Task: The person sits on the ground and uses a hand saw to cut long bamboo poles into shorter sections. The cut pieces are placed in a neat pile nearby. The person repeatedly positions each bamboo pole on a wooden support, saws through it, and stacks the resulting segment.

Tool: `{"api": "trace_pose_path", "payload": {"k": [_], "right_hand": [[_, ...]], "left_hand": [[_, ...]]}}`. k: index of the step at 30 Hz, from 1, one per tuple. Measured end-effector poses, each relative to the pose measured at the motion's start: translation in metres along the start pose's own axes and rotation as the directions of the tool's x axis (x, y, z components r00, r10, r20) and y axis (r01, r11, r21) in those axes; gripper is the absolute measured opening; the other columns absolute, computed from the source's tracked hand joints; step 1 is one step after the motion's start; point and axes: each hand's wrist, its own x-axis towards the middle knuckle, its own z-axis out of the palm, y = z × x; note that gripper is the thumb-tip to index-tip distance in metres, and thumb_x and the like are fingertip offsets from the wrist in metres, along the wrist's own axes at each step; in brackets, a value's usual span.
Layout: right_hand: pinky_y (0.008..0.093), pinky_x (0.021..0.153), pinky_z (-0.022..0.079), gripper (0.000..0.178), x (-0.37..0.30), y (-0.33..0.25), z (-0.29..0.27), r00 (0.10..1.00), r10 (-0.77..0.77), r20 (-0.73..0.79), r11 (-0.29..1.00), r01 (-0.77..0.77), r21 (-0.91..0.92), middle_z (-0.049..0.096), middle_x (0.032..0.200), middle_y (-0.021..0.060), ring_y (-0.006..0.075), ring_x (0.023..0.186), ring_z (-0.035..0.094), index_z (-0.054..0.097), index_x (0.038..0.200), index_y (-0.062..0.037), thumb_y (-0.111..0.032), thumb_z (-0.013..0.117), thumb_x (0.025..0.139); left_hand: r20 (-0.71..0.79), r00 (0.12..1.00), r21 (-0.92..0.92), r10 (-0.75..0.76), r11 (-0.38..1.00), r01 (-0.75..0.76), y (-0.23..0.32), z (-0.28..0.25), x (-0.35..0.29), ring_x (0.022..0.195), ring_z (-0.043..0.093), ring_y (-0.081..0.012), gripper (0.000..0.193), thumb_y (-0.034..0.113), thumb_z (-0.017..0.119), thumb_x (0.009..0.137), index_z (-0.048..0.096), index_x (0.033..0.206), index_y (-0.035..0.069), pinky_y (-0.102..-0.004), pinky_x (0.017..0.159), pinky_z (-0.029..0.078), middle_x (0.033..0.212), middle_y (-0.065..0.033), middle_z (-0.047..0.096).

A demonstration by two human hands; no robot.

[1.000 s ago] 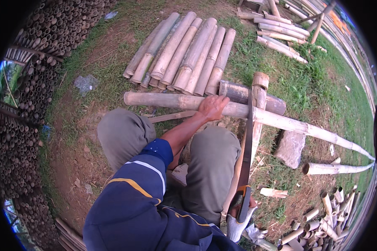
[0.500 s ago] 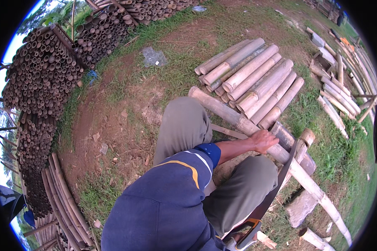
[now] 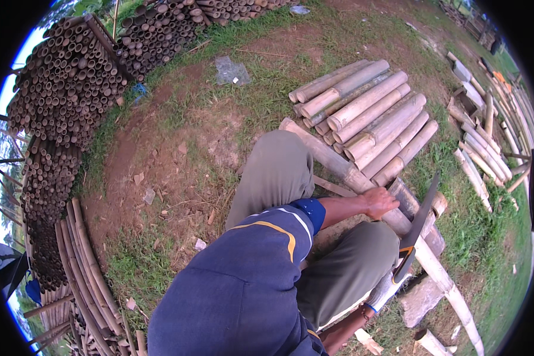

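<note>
My left hand (image 3: 381, 203) is bare and wrapped round a long bamboo pole (image 3: 332, 159), which runs slantwise between my bent knees and on to the lower right. My right hand (image 3: 385, 291), in a whitish glove, grips the handle of a handsaw (image 3: 422, 215) with black and orange on its grip. The saw's dark blade lies across the pole, just right of my left hand, its tip pointing away from me. Whether the teeth have cut into the bamboo cannot be made out. Beneath the pole sit a thick short log (image 3: 404, 196) and another bamboo piece (image 3: 439, 203).
Cut bamboo lengths (image 3: 371, 113) lie in a heap ahead. A tall stack of bamboo (image 3: 65, 89) stands at the left, with long poles (image 3: 89, 270) below it. More bamboo pieces (image 3: 483, 148) lie far right. A stone block (image 3: 420, 301) rests near my right hand.
The handsaw has slid forward and away from me across the pole. My gloved right hand has come up from the lower edge. My left hand keeps its hold on the pole.
</note>
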Motion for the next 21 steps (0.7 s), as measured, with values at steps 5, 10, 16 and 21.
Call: {"api": "trace_pose_path", "payload": {"k": [5, 10, 16, 21], "right_hand": [[0.0454, 0.103, 0.052, 0.044, -0.103, -0.006, -0.040, 0.980, 0.174, 0.093, 0.981, -0.181, 0.075, 0.058, 0.119, 0.0150, 0.0278, 0.107, 0.061, 0.054, 0.146, -0.0006, -0.007, 0.062, 0.103], [0.0469, 0.107, 0.051, 0.046, -0.089, 0.007, -0.036, 0.979, 0.190, 0.069, 0.980, -0.194, 0.049, 0.060, 0.130, 0.0163, 0.0295, 0.114, 0.063, 0.053, 0.150, -0.0006, -0.010, 0.063, 0.106], [0.0488, 0.112, 0.051, 0.048, 0.003, -0.001, 0.002, 0.962, 0.253, 0.105, 0.967, -0.256, 0.017, 0.064, 0.142, 0.0179, 0.0315, 0.121, 0.066, 0.052, 0.155, -0.0006, -0.014, 0.064, 0.110], [0.0491, 0.121, 0.047, 0.050, -0.010, 0.077, 0.009, 0.994, 0.102, -0.037, 0.986, -0.096, 0.139, 0.063, 0.144, 0.0161, 0.0302, 0.132, 0.063, 0.052, 0.159, -0.0032, -0.028, 0.057, 0.116]], "left_hand": [[0.001, 0.998, -0.004, -0.066, 0.998, 0.066, 0.001, 0.002, -0.003, 0.109, 0.075, -0.0340, 0.066, 0.038, 0.098, 0.069, 0.065, 0.118, 0.007, -0.0489, 0.092, 0.060, 0.108, -0.0143, 0.075], [-0.023, 0.998, 0.002, -0.059, 0.998, 0.059, 0.016, 0.001, 0.000, 0.108, 0.075, -0.0329, 0.063, 0.035, 0.097, 0.069, 0.065, 0.117, 0.008, -0.0477, 0.091, 0.060, 0.108, -0.0135, 0.075], [0.004, 0.991, -0.017, -0.135, 0.991, 0.135, 0.002, 0.004, -0.007, 0.107, 0.076, -0.0350, 0.065, 0.034, 0.097, 0.065, 0.064, 0.114, 0.008, -0.0493, 0.091, 0.061, 0.107, -0.0136, 0.076], [0.275, 0.961, -0.113, -0.031, 0.991, 0.064, 0.002, -0.034, 0.026, 0.099, 0.079, -0.0366, 0.075, 0.044, 0.100, 0.057, 0.068, 0.114, 0.007, -0.0522, 0.085, 0.062, 0.100, -0.0165, 0.079]]}}
